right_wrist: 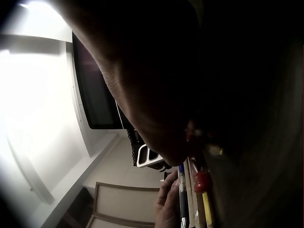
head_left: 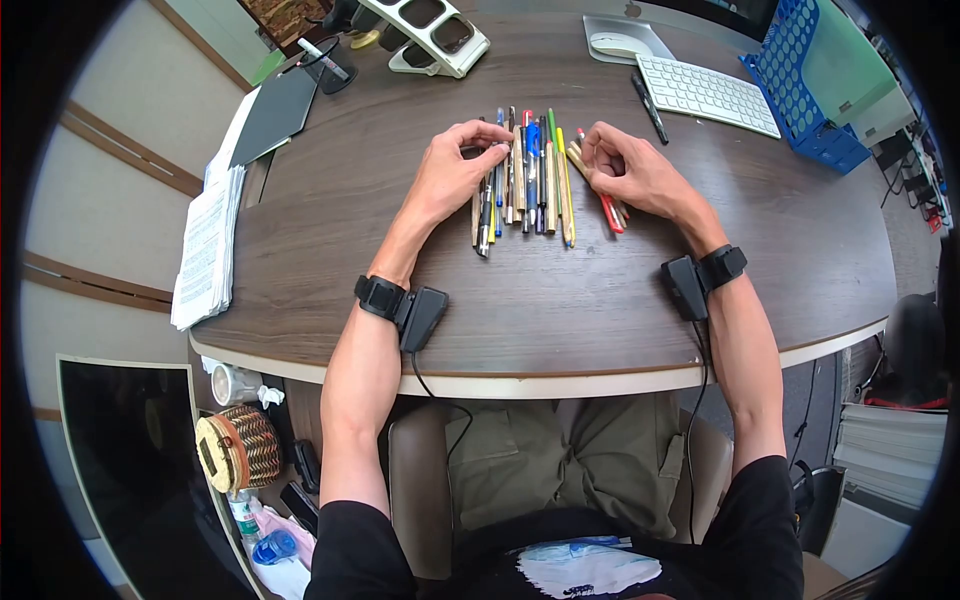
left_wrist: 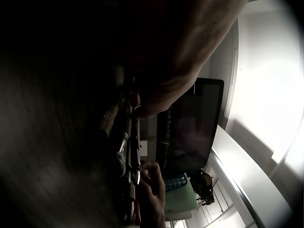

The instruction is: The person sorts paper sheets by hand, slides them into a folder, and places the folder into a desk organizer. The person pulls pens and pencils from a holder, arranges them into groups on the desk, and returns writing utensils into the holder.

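Note:
A row of pens and pencils lies side by side on the desk, with a blue-topped pen (head_left: 533,150) near its middle. At the left part of the row, my left hand (head_left: 452,168) bends its thumb and forefinger down onto a dark pencil (head_left: 511,190), the tips pinching near its upper half. My right hand (head_left: 640,172) grips a slanted bunch of pencils (head_left: 575,157) with a red pen (head_left: 609,214) at the right end, apart from the row; its fingers curl and partly cover them. A yellow pencil (head_left: 566,200) edges the row nearby. Both wrist views are dark around the fingertips.
Behind the right hand are a black pen (head_left: 650,108), a white keyboard (head_left: 710,92), a mouse (head_left: 619,44) and a blue file rack (head_left: 800,90). Papers (head_left: 212,250) and a dark folder (head_left: 272,118) lie at the left. A white stand (head_left: 440,35) and pen cup (head_left: 335,78) stand behind.

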### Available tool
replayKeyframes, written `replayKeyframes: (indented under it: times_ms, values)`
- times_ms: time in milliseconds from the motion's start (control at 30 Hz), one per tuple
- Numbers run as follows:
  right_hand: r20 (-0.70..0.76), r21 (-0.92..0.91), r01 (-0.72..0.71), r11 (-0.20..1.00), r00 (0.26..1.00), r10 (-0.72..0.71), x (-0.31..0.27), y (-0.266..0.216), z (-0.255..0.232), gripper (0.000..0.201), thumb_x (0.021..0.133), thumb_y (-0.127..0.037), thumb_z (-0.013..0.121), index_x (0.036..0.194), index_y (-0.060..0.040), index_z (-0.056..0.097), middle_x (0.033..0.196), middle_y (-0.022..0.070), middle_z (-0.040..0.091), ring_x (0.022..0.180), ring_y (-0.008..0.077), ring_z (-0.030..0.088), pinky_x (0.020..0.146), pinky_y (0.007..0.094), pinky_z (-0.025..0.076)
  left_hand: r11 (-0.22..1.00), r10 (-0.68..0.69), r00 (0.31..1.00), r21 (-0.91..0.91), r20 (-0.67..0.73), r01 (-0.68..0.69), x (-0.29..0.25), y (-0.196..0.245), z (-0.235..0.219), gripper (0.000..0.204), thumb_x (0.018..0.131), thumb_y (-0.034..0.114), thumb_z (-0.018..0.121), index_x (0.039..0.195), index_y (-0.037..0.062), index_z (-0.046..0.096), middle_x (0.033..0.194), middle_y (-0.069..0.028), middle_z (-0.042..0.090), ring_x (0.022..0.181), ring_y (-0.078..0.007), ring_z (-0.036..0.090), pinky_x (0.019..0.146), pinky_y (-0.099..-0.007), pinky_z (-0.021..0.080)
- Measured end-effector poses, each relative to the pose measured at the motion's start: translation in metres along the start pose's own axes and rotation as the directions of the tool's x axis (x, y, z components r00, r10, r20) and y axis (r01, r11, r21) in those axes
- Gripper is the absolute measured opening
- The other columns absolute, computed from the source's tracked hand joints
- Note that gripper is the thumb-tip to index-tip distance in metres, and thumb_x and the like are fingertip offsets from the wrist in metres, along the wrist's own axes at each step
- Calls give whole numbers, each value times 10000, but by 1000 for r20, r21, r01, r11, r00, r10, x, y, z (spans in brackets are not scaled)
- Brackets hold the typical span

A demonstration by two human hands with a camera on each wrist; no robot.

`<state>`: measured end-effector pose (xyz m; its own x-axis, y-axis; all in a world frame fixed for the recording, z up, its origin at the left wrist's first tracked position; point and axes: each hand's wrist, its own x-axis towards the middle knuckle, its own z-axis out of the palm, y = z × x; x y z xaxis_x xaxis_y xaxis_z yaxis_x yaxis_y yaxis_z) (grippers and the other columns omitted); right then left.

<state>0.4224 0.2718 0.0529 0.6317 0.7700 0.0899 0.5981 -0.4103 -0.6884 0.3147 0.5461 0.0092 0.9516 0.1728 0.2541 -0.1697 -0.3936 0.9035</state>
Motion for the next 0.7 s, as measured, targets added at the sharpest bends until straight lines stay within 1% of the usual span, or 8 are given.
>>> replayKeyframes:
  times_ms: [200,300,367,467,500,567,600,700]
  values:
    - [-37,-13,-22,1000,999,21,1,3,3,207,874,-189,675,1036,-62,659,694,16,563,692,146,540,684,337,438,1000,-21,1000,-9,9,21,0,-1,1,233,1001,160,749,1202,46,775,1159,-59,766,1109,-153,685,1043,-333,522]
    - [-122,85,7,996,993,4,1,4,4,177,911,-180,666,1039,-57,652,737,7,591,713,128,544,702,332,460,1000,-7,1000,10,0,7,0,1,0,233,1000,159,751,1203,47,775,1159,-58,766,1113,-155,683,1049,-335,520]
    - [-198,78,19,997,980,-4,3,5,4,150,972,-162,677,1049,-47,618,808,-39,557,744,66,494,710,251,437,1000,-16,1000,-6,6,16,0,3,0,235,1002,163,748,1205,49,775,1163,-61,766,1117,-156,683,1052,-335,518]
    - [-310,39,16,999,951,-3,3,5,-1,181,952,-156,674,1086,-35,665,813,8,637,757,106,569,732,303,496,1000,-27,1000,-12,7,28,0,3,1,234,1003,166,746,1204,49,774,1166,-62,765,1120,-156,683,1055,-336,518]
    - [-310,40,12,999,951,1,3,9,-2,181,952,-156,674,1086,-35,665,813,8,637,757,106,569,732,303,496,999,-29,1000,-13,10,29,0,0,1,234,1003,166,746,1204,49,774,1166,-62,765,1120,-156,683,1055,-336,518]
    - [-426,-21,29,999,904,-35,4,15,-4,224,956,-145,682,1150,-33,689,831,15,657,769,106,580,742,300,511,1000,-4,1000,-6,3,4,1,-3,1,231,1004,168,746,1201,50,775,1167,-61,764,1119,-155,683,1052,-334,519]
    - [-416,87,-19,996,908,53,3,14,-6,243,957,-155,692,1170,-40,711,851,24,673,771,119,583,753,312,523,1000,-1,1000,-6,1,1,1,-2,1,231,1004,168,746,1201,50,775,1167,-61,764,1119,-155,683,1052,-334,519]
    - [-458,-24,-50,998,888,34,6,22,-7,230,955,-167,692,1146,-40,719,848,36,676,776,130,596,754,331,528,1000,-11,1000,1,5,11,0,3,0,229,1007,172,743,1196,47,775,1168,-61,763,1118,-153,682,1047,-331,522]
